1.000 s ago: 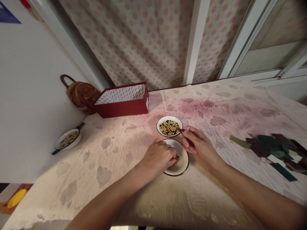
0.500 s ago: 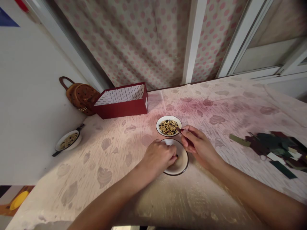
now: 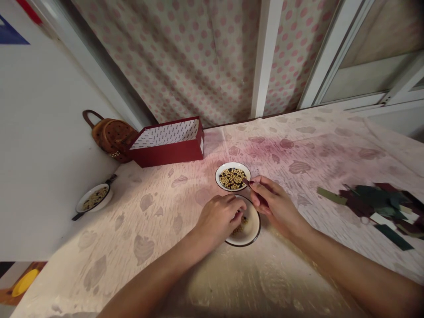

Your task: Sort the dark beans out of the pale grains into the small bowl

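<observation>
My left grip [image 3: 220, 221] has just lifted slightly from the lower white dish [image 3: 253, 232], baring a few seeds [image 3: 240, 226]; curled, holding what I can't tell. My right grip [image 3: 274, 205] pinches a thin brown pick [image 3: 247, 181] just beside the upper seed bowl [image 3: 217, 176].

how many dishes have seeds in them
3: a white dish by the right hand, another under the left hand, and a handled white pan near the wall

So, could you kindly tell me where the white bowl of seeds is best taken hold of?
Pinch its rim from the far side: the shallow bowl sits flat, while the right hand and the lower dish crowd its near side.
</observation>
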Motion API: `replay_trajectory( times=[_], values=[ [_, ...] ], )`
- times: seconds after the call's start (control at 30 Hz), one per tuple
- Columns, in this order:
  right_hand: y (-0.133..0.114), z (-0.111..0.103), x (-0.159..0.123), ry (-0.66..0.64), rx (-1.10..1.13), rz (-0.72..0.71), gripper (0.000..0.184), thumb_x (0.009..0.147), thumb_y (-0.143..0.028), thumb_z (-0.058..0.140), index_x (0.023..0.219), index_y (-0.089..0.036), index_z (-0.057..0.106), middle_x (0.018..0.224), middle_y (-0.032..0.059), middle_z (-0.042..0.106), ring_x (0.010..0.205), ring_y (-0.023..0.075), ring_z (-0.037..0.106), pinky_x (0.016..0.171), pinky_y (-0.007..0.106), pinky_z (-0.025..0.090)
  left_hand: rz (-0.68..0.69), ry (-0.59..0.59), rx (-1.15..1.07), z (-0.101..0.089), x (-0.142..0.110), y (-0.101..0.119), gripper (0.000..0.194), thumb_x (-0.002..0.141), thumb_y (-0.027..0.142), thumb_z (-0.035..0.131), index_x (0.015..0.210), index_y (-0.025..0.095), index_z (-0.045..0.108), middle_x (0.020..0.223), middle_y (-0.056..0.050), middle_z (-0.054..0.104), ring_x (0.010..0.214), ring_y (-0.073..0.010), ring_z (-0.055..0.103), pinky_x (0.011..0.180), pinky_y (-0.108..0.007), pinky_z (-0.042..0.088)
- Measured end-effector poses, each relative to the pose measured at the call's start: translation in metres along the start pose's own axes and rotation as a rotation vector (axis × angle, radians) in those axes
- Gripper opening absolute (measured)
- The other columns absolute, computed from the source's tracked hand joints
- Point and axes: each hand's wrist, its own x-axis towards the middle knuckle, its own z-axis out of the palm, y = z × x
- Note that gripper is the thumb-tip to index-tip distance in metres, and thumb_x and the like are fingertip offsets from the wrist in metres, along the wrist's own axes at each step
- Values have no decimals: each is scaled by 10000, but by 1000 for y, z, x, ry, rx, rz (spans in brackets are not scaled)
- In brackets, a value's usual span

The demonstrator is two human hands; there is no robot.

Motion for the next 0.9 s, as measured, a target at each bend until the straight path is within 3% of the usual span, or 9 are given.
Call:
replay_trajectory(
  times=[0.2, 0.4, 0.9],
  values=[
    [1, 0, 1, -9, -37, -23, 339, 797, -477, 752, 797, -207, 547, 489, -79, 499, 410, 34, 271, 410, 205, 146, -44, 49, -186, 1, -2, 1, 255, 853, 22, 570, 996, 208, 668, 1068, -22, 742, 970, -206, 704, 852, -324, 536],
    [4, 0, -1, -19, -117, -59, 297, 845, -466, 697, 839, -217, 535, 482, -85, 511, 397, 43, 305, 399, 195, 163, -73, 162, -374, 4, -2, -3, 211, 849, 34, 589, 955, 201, 661, 980, -7, 730, 870, -160, 686, 791, -274, 520],
    [6, -1, -1, -39, -162, -79, 281, 876, -473, 649, 871, -224, 518, 497, -87, 531, 389, 48, 332, 388, 189, 175, -64, 162, -388, 5, 0, -4, 227, 845, 24, 574, 960, 194, 671, 979, -23, 724, 888, -173, 673, 803, -295, 508]
  ],
)
